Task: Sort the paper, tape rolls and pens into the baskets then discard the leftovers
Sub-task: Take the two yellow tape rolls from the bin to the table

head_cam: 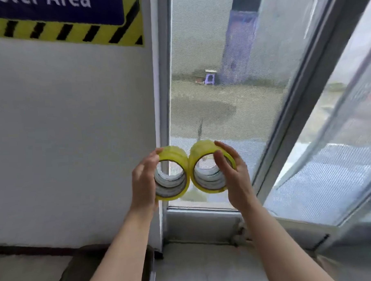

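Head view. Nearest the lens, two bare forearms enter from the bottom edge, the left forearm [121,249] and the right forearm [276,242], both reaching up and forward.

The left hand [142,180] grips the left stack of yellow-tinted transparent tape rolls [171,172] from its outer side. The palm lies against the flank and the fingers curl over the top.

The right hand [235,172] grips the right stack of yellow-tinted transparent tape rolls [209,167]. The thumb lies across the near rim and the fingers wrap over the top and the right side.

Both stacks are held in the air, lying on their sides with the hollow cores facing the camera. They sit level, side by side, and touch along their inner edges. The number of rolls in each stack cannot be determined.

The stacks are held in front of the lower left corner of a grey mesh window screen [210,86]. A glazed window sash [340,154] stands swung open at right. To the left is a white painted wall [73,134] bearing a blue sign with a yellow-and-black striped border [57,12]. A pale grey sill [207,267] runs below. A dark brown object [79,264] lies at lower left; its kind cannot be determined. Through the mesh, a purple stool [211,76] stands outside.
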Demonstrator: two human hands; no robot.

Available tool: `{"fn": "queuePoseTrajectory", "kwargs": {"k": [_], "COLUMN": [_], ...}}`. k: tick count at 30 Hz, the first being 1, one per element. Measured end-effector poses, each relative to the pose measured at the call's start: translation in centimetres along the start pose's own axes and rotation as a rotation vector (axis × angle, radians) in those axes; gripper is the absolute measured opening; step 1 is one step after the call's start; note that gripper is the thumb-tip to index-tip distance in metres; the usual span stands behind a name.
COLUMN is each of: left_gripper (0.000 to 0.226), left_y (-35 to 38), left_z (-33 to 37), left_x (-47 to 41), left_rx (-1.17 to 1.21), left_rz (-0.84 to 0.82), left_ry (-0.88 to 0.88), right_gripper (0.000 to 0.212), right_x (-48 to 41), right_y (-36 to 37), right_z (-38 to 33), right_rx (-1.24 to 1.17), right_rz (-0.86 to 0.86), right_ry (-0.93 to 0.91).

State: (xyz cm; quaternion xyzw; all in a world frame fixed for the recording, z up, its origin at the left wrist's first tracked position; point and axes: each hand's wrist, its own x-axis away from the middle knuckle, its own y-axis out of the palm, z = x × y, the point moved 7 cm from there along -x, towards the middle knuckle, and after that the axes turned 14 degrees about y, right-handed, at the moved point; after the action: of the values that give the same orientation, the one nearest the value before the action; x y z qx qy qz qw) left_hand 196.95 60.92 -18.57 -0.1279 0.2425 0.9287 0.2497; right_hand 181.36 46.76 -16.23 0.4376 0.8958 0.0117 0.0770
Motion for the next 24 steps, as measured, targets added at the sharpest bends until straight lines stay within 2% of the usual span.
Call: {"fn": "queuePoseTrajectory", "kwargs": {"k": [4, 8, 13, 15, 17, 21, 24], "left_gripper": [0.038, 0.036, 0.035, 0.038, 0.042, 0.034, 0.031], "left_y": [3.4, 7.0, 12.0, 14.3, 16.7, 21.3, 24.7], "left_z": [0.1, 0.5, 0.3, 0.2, 0.3, 1.0, 1.5], "left_x": [1.3, 2.7, 5.6, 7.1, 8.8, 12.7, 16.1], "left_rx": [0.055, 0.105, 0.177, 0.207, 0.227, 0.272, 0.309], "left_rz": [-0.116, -0.261, -0.364, -0.421, -0.48, -0.578, -0.649], "left_ry": [-0.055, -0.087, -0.129, -0.15, -0.181, -0.217, -0.222], "right_gripper": [0.04, 0.05, 0.028, 0.025, 0.028, 0.031, 0.047], "right_x": [2.5, 5.3, 9.5, 11.3, 13.3, 17.2, 20.5], "right_y": [-3.5, -6.9, -11.7, -13.8, -15.9, -20.4, -23.6], "right_z": [-1.5, -2.6, -4.8, -5.7, -6.8, -8.5, -9.5], "right_rx": [0.019, 0.052, 0.109, 0.132, 0.15, 0.157, 0.174], "right_rz": [0.13, 0.252, 0.39, 0.46, 0.531, 0.655, 0.723], "right_ry": [-0.03, -0.031, -0.094, -0.113, -0.123, -0.143, -0.142]}}
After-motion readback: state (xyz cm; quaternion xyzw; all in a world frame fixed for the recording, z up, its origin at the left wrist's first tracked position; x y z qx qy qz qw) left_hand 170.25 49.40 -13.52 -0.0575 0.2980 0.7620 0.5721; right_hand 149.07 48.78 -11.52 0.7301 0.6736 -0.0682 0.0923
